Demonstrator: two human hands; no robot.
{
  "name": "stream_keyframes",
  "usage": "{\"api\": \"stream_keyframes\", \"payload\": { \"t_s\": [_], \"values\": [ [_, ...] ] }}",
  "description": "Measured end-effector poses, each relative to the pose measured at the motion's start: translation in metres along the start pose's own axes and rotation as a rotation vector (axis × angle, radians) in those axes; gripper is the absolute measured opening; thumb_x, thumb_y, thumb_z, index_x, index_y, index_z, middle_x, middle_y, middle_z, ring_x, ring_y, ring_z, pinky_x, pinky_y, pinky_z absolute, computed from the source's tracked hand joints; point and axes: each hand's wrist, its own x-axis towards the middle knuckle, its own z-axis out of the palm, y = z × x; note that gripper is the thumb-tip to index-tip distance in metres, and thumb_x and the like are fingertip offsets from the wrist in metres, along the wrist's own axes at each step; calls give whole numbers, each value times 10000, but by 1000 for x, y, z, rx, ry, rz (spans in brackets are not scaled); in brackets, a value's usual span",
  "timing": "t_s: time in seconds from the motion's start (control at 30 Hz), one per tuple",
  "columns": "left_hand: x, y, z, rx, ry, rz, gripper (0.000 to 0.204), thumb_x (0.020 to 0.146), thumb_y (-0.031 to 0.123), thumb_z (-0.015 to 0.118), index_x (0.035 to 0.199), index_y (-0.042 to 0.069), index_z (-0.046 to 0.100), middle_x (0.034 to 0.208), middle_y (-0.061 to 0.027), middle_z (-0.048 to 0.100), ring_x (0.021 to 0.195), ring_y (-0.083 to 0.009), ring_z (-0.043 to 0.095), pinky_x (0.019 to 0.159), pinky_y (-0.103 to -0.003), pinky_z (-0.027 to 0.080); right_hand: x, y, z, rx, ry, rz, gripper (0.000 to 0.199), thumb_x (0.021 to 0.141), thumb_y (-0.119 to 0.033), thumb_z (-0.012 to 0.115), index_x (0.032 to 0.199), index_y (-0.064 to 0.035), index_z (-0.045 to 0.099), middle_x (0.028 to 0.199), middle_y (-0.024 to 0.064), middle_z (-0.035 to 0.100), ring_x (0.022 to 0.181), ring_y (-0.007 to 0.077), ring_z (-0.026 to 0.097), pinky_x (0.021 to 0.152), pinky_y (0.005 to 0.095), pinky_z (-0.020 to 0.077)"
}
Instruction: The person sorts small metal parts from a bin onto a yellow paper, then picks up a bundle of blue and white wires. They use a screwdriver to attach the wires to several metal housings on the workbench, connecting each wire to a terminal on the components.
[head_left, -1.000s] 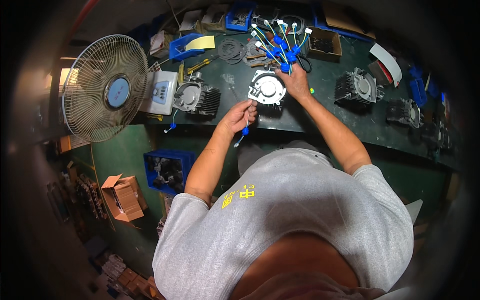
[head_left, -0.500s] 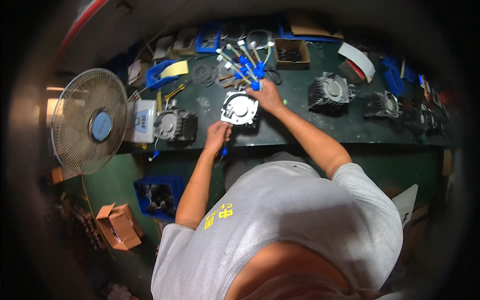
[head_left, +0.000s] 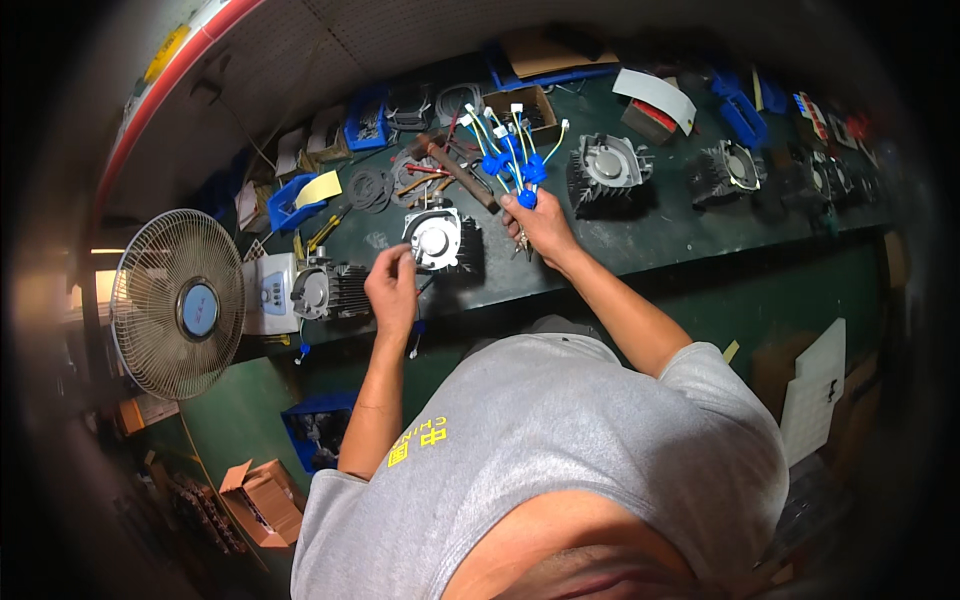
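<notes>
My right hand is closed round a bundle of cables with blue fittings and white plugs, which fan out away from me over the bench. Just left of it stands a metal motor housing with a round silvery face and dark fins. My left hand is at the housing's left edge, fingers pinched together; what they hold, if anything, is too small to make out. Below that hand a thin cable with a blue fitting hangs over the bench edge. A hammer lies behind the housing.
Finned housings stand to the right and another at left, beside a table fan. Blue bins, wire coils and a carton line the back. An open cardboard box sits low at left.
The view has shifted and turned. My right hand has drawn the cable bundle away from the housing, to the right. My left hand has come up along the housing's left side.
</notes>
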Motion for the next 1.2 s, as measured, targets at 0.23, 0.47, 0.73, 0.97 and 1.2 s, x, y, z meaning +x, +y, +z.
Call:
{"api": "stream_keyframes", "payload": {
  "t_s": [0.23, 0.47, 0.73, 0.97, 1.2],
  "values": [
    [3, 83, 65, 260, -292, 773, 477, 767, -104, 644, 1211, 69, 668, 1211, -188, 610, 1114, -393, 596, 928, -434, 508, -75, -25, -2, -62, -35, 58, 282, 1008, -330, 658, 954, -58, 610, 774, 34, 650, 627, 107, 606, 543, 266, 492],
    [-28, 92, 77, 282, -321, 993, 305, 763, -1, 758, 1048, 91, 698, 1170, -144, 600, 1113, -342, 586, 1036, -561, 423, -145, -42, -27, -82, -73, 209, 242, 1016, -304, 648, 1011, -62, 661, 744, 19, 650, 580, 87, 587, 501, 229, 461],
    [-39, 96, 95, 357, -399, 1057, 127, 825, 99, 723, 948, 81, 697, 1050, -83, 664, 1014, -287, 629, 968, -457, 465, -168, -51, -81, 80, 10, 255, 283, 1019, -271, 628, 1084, 4, 602, 911, 128, 686, 726, 213, 727, 591, 311, 626],
    [-51, 111, 154, 570, -553, 884, 151, 856, 113, 727, 998, 80, 689, 884, -92, 640, 893, -297, 624, 769, -423, 486, -129, -58, -141, 56, -22, 172, 282, 1026, -262, 619, 1086, 12, 602, 943, 142, 699, 806, 221, 728, 648, 332, 630],
    [-9, 82, 258, 417, -289, 506, 102, 962, 112, 613, 1017, 29, 630, 923, -192, 642, 922, -416, 604, 791, -499, 486, -52, -84, -247, -113, 166, -57, 310, 1034, -245, 596, 1132, 48, 620, 1101, 184, 729, 984, 262, 740, 654, 329, 626]
  ]
}}
